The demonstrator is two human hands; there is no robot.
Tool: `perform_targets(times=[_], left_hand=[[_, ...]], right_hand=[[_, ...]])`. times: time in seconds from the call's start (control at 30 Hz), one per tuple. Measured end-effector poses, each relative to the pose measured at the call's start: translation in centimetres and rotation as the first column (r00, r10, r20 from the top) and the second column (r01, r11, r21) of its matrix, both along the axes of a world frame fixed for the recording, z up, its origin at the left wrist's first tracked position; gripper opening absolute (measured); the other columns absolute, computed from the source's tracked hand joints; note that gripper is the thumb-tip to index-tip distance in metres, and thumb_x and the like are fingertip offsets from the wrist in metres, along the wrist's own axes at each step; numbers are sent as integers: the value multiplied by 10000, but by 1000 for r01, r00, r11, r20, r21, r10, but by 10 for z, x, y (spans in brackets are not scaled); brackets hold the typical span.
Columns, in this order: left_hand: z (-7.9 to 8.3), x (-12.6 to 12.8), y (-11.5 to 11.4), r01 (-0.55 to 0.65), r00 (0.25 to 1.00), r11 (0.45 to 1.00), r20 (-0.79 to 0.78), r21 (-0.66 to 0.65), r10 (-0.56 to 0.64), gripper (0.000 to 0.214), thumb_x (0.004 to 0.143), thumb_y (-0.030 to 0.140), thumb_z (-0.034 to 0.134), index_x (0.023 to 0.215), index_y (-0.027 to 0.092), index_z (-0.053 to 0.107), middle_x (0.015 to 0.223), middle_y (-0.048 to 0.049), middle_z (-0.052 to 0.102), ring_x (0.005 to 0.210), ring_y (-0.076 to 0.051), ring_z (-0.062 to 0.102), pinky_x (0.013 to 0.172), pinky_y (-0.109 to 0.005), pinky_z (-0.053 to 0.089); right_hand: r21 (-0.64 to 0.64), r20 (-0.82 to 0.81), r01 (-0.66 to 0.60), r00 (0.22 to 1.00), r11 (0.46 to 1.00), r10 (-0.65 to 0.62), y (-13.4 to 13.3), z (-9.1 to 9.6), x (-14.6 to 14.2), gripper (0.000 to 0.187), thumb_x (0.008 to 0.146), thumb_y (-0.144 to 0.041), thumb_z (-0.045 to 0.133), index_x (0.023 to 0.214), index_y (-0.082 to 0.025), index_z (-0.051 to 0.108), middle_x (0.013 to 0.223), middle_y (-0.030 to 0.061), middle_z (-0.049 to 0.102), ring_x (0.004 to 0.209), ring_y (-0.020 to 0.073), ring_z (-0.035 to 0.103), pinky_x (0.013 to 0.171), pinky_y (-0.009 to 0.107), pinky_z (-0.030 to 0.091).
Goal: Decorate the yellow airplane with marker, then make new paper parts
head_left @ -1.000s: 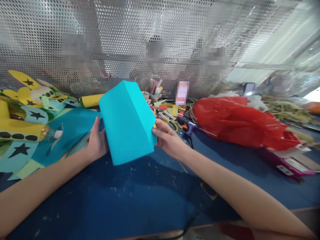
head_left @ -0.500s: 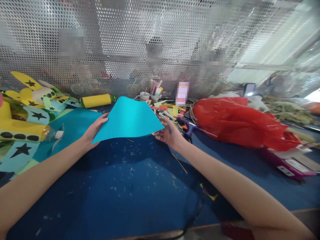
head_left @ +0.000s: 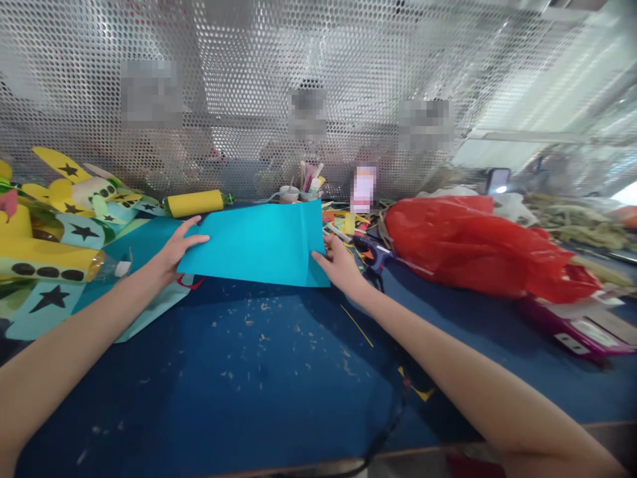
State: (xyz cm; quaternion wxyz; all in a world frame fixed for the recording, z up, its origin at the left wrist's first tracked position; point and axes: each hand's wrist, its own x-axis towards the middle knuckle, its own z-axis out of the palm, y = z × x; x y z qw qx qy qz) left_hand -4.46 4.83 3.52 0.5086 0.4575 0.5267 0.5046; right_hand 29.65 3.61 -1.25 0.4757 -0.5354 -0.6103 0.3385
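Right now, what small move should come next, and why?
Perhaps press the held sheet along its apparent crease near the right end: the right hand grips the strip beyond it, while the left hand holds the opposite end.

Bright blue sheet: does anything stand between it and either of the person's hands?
Nothing visible does: the left hand holds the bright blue sheet at its left end, and the right hand holds it at its right end.

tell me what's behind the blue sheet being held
Beyond the blue sheet show a yellow cylinder, small pot, upright sticks and paper scraps. Whatever the sheet itself covers cannot be seen.
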Motion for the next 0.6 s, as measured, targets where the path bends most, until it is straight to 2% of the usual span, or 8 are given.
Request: perform_targets(times=[0.07, 0.13, 0.3, 0.4, 0.47, 0.5, 0.53, 0.6], left_hand=[[5, 1, -4, -19, 1000, 1000, -10, -16, 19, 903, 679, 280, 764, 1482, 291, 350, 1270, -119, 586, 714, -179, 620, 623, -309, 502], [13, 1, -7, -26, 1000, 999, -7, 23, 26, 877, 715, 287, 748, 1491, 269, 339, 1223, -114, 604, 721, -177, 614, 640, -306, 504], [29, 0, -13, -8, 995, 976, 104, 217, -14, 863, 793, 212, 691, 1525, 238, 234, 1105, -48, 675, 940, -236, 612, 874, -400, 496], [21, 7, -17, 23, 938, 990, 340, 136, -69, 638, 923, 495, 519, 1455, 169, 384, 1196, -60, 666, 1150, -295, 554, 1019, -440, 433], [11, 16, -23, 38, 861, 999, 507, 35, -50, 730, 913, 704, 325, 1410, 184, 453, 1244, -59, 654, 1238, -315, 511, 1045, -453, 426], [7, 22, -27, 46, 838, 999, 544, -5, -35, 740, 898, 734, 308, 1401, 215, 465, 1265, -50, 648, 1260, -317, 501, 1045, -464, 428], [3, 29, -32, 124, 821, 991, 567, -47, -76, 780, 871, 775, 293, 1402, 230, 465, 1303, -58, 627, 1286, -339, 483, 1049, -502, 422], [-4, 43, -43, 211, 797, 977, 585, -40, -148, 844, 805, 830, 359, 1431, 267, 427, 1378, -51, 576, 1329, -368, 442, 1062, -540, 405]], right_hand=[[66, 86, 20, 996, 998, -25, -1, 1, 0, 274, 769, -333, 651, 952, -255, 462, 601, -60, 562, 515, 155, 532, 569, 316, 462], [85, 54, 14, 998, 996, -19, -4, 4, -2, 280, 786, -338, 639, 977, -256, 451, 587, -64, 551, 512, 158, 533, 565, 314, 459], [-17, -347, -98, 934, 995, 86, -10, 8, -13, 359, 769, -364, 669, 1063, -269, 486, 884, 0, 707, 737, 180, 660, 668, 330, 544], [-115, -483, -127, 874, 985, 56, -12, 9, -16, 392, 713, -293, 711, 1080, -266, 575, 988, 7, 723, 838, 187, 675, 755, 342, 568], [-208, -536, -118, 844, 971, -12, -13, 11, -17, 406, 686, -232, 720, 1073, -281, 608, 1005, -15, 725, 839, 178, 678, 762, 339, 578], [-243, -555, -111, 831, 964, -44, -13, 11, -17, 410, 677, -204, 722, 1064, -290, 617, 1004, -28, 725, 832, 170, 678, 761, 331, 582], [-262, -574, -110, 816, 959, -63, -13, 12, -17, 408, 672, -183, 722, 1053, -295, 627, 1003, -38, 725, 830, 162, 678, 764, 321, 585], [-252, -618, -122, 783, 960, -63, -13, 12, -17, 382, 670, -162, 720, 1022, -289, 645, 1002, -43, 725, 851, 153, 680, 793, 300, 586]])
